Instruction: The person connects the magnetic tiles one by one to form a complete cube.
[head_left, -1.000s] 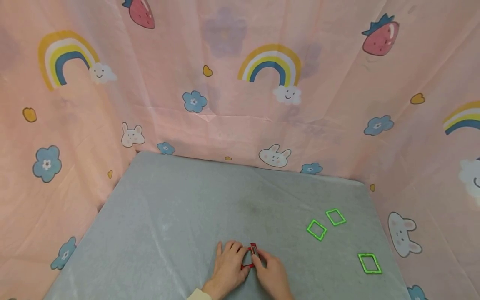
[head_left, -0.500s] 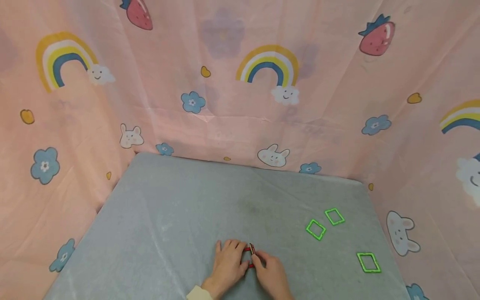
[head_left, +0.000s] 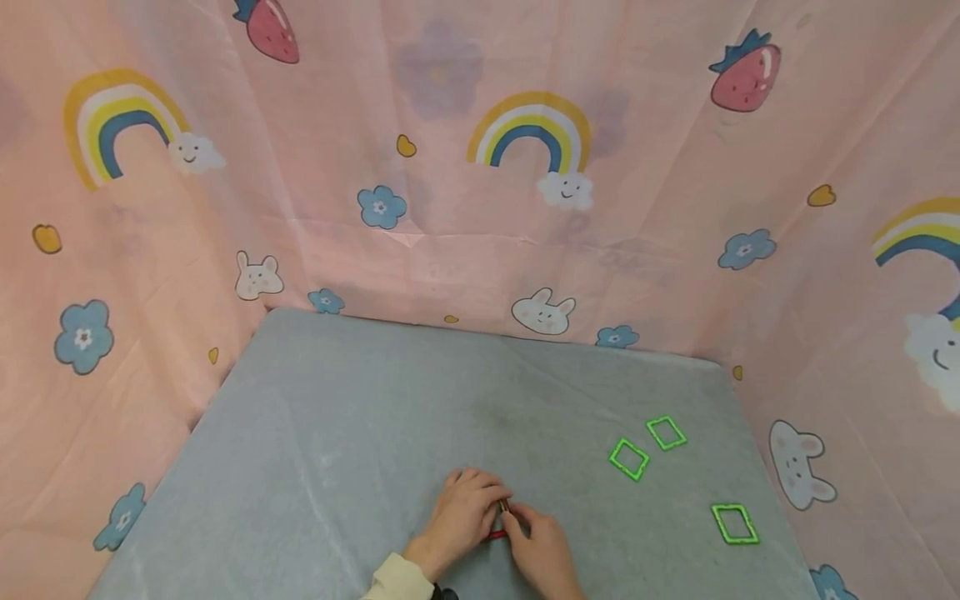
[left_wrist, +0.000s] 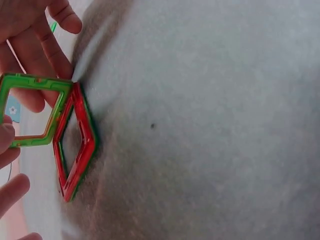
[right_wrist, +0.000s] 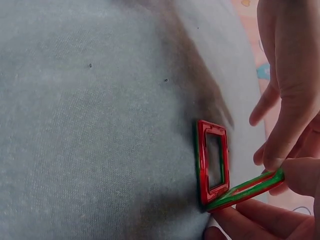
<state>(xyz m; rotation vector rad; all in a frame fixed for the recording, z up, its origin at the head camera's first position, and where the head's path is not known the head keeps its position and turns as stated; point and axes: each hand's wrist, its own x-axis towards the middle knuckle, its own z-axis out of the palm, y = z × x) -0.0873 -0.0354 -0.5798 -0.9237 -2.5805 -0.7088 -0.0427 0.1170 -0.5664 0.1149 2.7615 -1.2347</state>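
Observation:
An upright green-and-red square magnetic tile [left_wrist: 59, 112] leans up from the edge of a flat red-and-green magnetic tile [right_wrist: 202, 160] lying on the cloth; their edges meet. My right hand [head_left: 543, 552] pinches the upright tile, thumb near its top edge and fingers on its right side. My left hand [head_left: 459, 515] arches over from the left, its thumb and a finger at the same tile's upper edge; other left fingers are spread beside it. In the head view the hands cover most of both tiles, leaving only red strips visible.
Three bright green diamond-shaped frames lie to the right: one [head_left: 628, 477] beside another [head_left: 666, 448], and a third [head_left: 735, 542] nearer the right edge. Grey cloth [head_left: 360, 417] covers the table. A pink printed curtain [head_left: 450, 267] surrounds its back and sides.
My left hand has moved right from the flat tile, and its fingers now reach the upright tile. The right hand keeps its pinch in nearly the same place. The head view has shifted slightly.

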